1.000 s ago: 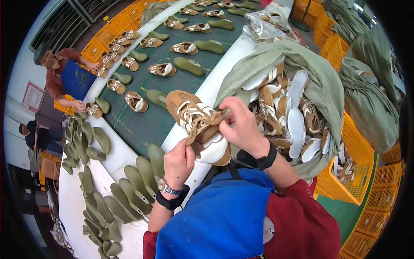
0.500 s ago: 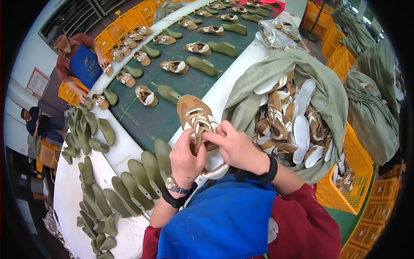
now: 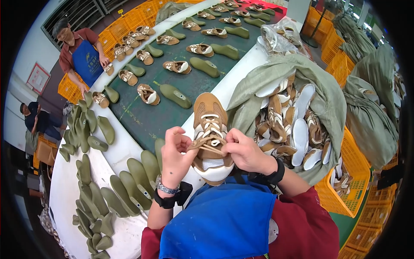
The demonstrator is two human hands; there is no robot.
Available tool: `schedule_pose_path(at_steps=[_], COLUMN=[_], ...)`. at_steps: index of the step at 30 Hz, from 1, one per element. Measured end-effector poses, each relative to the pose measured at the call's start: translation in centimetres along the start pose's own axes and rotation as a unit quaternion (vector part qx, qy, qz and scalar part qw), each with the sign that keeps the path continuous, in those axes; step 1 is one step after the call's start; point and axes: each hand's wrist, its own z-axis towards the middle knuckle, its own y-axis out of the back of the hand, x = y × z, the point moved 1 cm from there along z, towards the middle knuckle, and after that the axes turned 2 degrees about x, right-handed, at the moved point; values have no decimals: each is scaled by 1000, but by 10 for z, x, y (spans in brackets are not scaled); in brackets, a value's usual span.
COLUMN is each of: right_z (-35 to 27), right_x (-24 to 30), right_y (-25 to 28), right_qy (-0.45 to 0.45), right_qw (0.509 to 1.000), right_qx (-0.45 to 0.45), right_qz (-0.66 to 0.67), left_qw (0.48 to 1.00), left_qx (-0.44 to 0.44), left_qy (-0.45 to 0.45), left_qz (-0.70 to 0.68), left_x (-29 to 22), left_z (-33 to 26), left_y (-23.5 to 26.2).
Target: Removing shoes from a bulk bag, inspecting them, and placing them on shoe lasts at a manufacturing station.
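A brown sneaker [image 3: 210, 110] with white stripes stands in front of me, toe pointing away, at the near edge of the white table. Its tan shoelace [image 3: 210, 142] is drawn out in loops across the tongue. My left hand [image 3: 176, 157] pinches the lace on the shoe's left side. On the other side, my right hand [image 3: 250, 153] is closed on the lace too, thumb and fingers pressed together. The white lining shows at the heel opening, close against my blue apron.
Green shoe lasts [image 3: 138, 177] lie in rows on the white table [image 3: 125, 233] at left. Sneakers and lasts ride on the green conveyor [image 3: 166, 116]. A sack [image 3: 319, 69] full of sneakers sits in a yellow crate [image 3: 355, 190] at right. A co-worker [image 3: 82, 52] stands across the belt.
The sneaker has straightened from a tilt and sits slightly right. My hands have moved apart, pulling the lace loops out sideways. More of a green last on the conveyor shows beyond the sneaker.
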Motion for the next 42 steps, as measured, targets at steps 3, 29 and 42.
schedule_pose_path(at_steps=[3,29,42], right_z=[4,5,41], right_x=[3,-17,43], right_y=[-7,-15,-10], right_qy=[-5,-135,82], right_qw=[999,947,994], right_qx=[-46,-173,-51], right_qz=[-9,236,-42], left_qw=[985,961,892], left_qx=[2,12,-93], left_qy=[-113,-227,-349], left_qz=[127,160,272], left_x=[-6,-10,-21], left_z=[0,-20,-40], left_y=[-5,-17,-1])
